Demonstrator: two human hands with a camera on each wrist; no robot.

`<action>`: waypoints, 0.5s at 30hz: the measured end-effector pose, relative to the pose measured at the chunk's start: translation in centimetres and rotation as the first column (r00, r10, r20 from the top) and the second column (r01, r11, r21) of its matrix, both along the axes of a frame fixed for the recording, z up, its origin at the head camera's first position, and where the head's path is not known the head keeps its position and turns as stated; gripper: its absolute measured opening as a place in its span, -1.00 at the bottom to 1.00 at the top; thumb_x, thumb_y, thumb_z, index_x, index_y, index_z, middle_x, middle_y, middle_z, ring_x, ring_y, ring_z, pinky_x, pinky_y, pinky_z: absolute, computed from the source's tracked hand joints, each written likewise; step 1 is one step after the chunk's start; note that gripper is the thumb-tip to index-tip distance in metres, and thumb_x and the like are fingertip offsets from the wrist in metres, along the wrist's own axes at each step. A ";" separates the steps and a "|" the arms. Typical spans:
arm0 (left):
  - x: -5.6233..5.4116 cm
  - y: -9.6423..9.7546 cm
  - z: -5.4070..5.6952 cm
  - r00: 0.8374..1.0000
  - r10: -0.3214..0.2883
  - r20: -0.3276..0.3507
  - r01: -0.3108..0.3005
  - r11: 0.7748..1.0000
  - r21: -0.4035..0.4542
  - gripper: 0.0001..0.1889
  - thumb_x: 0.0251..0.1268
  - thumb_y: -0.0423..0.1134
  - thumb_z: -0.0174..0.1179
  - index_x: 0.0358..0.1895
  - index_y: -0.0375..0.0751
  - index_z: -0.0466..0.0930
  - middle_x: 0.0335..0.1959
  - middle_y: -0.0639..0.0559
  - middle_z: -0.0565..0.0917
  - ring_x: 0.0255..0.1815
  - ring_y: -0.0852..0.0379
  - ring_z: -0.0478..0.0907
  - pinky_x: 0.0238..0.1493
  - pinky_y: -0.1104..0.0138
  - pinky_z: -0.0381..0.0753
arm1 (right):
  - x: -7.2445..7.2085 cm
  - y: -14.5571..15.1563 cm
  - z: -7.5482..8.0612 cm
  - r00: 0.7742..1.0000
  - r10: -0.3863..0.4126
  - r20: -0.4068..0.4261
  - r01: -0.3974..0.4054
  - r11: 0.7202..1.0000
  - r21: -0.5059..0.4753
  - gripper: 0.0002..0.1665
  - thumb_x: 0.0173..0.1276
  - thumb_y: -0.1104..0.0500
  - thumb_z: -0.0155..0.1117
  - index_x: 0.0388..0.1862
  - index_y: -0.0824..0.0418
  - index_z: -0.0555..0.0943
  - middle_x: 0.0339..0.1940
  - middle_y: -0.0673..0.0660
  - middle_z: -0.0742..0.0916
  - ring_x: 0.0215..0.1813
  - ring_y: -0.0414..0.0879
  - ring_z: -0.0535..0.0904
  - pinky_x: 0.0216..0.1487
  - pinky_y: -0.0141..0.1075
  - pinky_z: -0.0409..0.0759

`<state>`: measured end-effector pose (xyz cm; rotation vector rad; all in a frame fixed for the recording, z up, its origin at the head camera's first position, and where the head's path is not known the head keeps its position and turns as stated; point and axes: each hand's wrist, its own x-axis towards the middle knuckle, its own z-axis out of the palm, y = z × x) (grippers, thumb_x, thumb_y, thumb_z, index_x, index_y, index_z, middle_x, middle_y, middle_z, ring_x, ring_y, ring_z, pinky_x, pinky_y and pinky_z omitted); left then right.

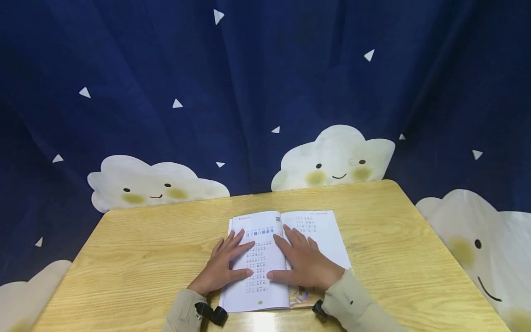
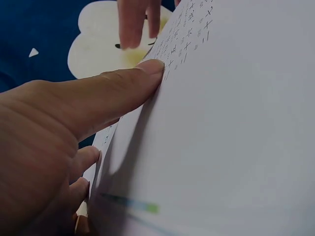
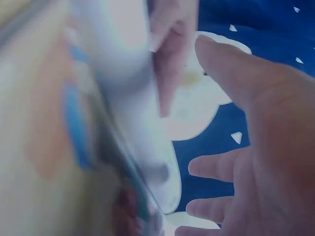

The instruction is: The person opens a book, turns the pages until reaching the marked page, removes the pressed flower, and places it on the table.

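An open book (image 1: 259, 295) with printed Chinese text lies on the wooden table, a blue heading on its left page. Across that left page my left hand (image 1: 226, 265) lies with fingers spread. In the left wrist view its thumb (image 2: 133, 83) touches the page beside lines of text, and the other fingertips meet the paper farther off. My right hand (image 1: 307, 263) is over the book's fold and right page, fingers spread. The right wrist view has this hand (image 3: 280, 128) with extended fingers a little apart from the blurred pages (image 3: 123, 83). A colourful picture shows low on the right page.
The wooden table (image 1: 145, 258) extends to both sides of the book. Behind it hangs a dark blue curtain (image 1: 249, 92) with white triangles and smiling clouds (image 1: 340, 152). Black straps (image 1: 211, 314) circle both wrists, over pale sleeves (image 1: 361, 299).
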<state>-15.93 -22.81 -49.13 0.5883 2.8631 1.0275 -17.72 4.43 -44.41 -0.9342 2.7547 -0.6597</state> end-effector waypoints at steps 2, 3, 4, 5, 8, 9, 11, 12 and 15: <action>0.0 0.0 0.0 1.000 0.001 0.000 -0.001 1.000 0.004 -0.27 0.11 0.22 0.30 0.39 0.17 0.37 0.56 -0.02 -0.01 0.57 -0.12 -0.27 0.44 -0.13 -0.35 | -0.3 0.4 0.4 1.000 -0.017 -0.007 0.017 1.000 -0.020 0.12 0.15 -0.56 0.06 0.51 0.08 0.21 0.56 0.26 0.10 0.52 0.27 0.00 0.34 0.34 0.04; 0.0 0.0 -0.1 1.000 0.001 -0.002 -0.001 1.000 0.006 -0.27 0.10 0.22 0.30 0.39 0.17 0.37 0.56 -0.02 -0.01 0.57 -0.12 -0.27 0.44 -0.13 -0.35 | -0.5 0.7 0.5 1.000 -0.027 -0.006 0.026 0.999 -0.027 0.13 0.15 -0.57 0.05 0.52 0.09 0.21 0.56 0.27 0.10 0.52 0.27 0.00 0.34 0.34 0.04; 0.1 0.0 -0.1 1.000 0.001 -0.004 -0.001 1.000 0.008 -0.27 0.11 0.21 0.30 0.39 0.18 0.37 0.56 -0.03 -0.01 0.57 -0.12 -0.27 0.44 -0.13 -0.35 | -0.8 0.9 0.7 0.999 -0.037 -0.010 0.036 0.999 -0.028 0.13 0.16 -0.57 0.04 0.52 0.09 0.21 0.56 0.27 0.11 0.52 0.27 0.00 0.34 0.34 0.03; 0.1 0.0 -0.1 1.000 0.002 -0.007 -0.002 1.000 0.008 -0.27 0.11 0.21 0.30 0.39 0.18 0.37 0.56 -0.03 0.00 0.57 -0.13 -0.27 0.44 -0.14 -0.35 | -1.0 1.2 0.8 0.999 -0.048 -0.010 0.048 0.998 -0.033 0.12 0.16 -0.56 0.05 0.51 0.10 0.21 0.55 0.29 0.12 0.52 0.28 0.00 0.34 0.35 0.03; 0.1 -0.1 -0.1 1.000 0.005 -0.015 -0.005 1.000 0.011 -0.27 0.10 0.22 0.30 0.39 0.18 0.37 0.56 -0.03 0.01 0.56 -0.13 -0.26 0.44 -0.13 -0.35 | -1.8 2.2 1.2 0.997 -0.083 0.001 0.083 0.996 -0.041 0.12 0.17 -0.53 0.09 0.51 0.13 0.21 0.54 0.32 0.13 0.52 0.31 -0.01 0.32 0.38 0.01; 0.1 -0.1 -0.1 1.000 0.005 -0.017 -0.005 1.000 0.014 -0.27 0.10 0.22 0.31 0.38 0.18 0.38 0.55 -0.03 0.01 0.56 -0.13 -0.25 0.44 -0.13 -0.35 | -2.1 2.6 1.3 0.995 -0.097 0.010 0.097 0.995 -0.039 0.12 0.17 -0.52 0.11 0.51 0.14 0.21 0.54 0.33 0.13 0.52 0.32 -0.01 0.33 0.38 0.00; 0.1 0.0 -0.1 1.000 0.002 -0.022 -0.001 1.000 0.021 -0.27 0.10 0.21 0.31 0.38 0.16 0.38 0.55 -0.03 0.02 0.56 -0.14 -0.24 0.43 -0.13 -0.34 | -2.6 3.3 1.4 0.993 -0.120 0.016 0.120 0.992 -0.032 0.12 0.18 -0.49 0.13 0.51 0.17 0.20 0.53 0.36 0.13 0.51 0.34 -0.02 0.32 0.38 0.00; 0.1 0.0 -0.1 1.000 -0.001 -0.025 0.001 1.000 0.026 -0.27 0.10 0.20 0.31 0.38 0.15 0.38 0.55 -0.04 0.03 0.56 -0.14 -0.24 0.43 -0.13 -0.34 | -2.9 3.7 1.4 0.991 -0.131 0.019 0.131 0.991 -0.025 0.13 0.17 -0.49 0.14 0.51 0.18 0.19 0.53 0.37 0.12 0.51 0.34 -0.02 0.33 0.38 0.01; 0.1 0.0 -0.1 0.999 -0.005 -0.033 0.006 0.999 0.032 -0.27 0.09 0.19 0.32 0.38 0.13 0.39 0.55 -0.05 0.04 0.56 -0.16 -0.23 0.43 -0.14 -0.34 | -3.5 4.8 1.3 0.987 -0.158 0.018 0.159 0.987 -0.005 0.17 0.15 -0.48 0.18 0.51 0.23 0.17 0.53 0.40 0.11 0.50 0.38 -0.02 0.30 0.41 0.02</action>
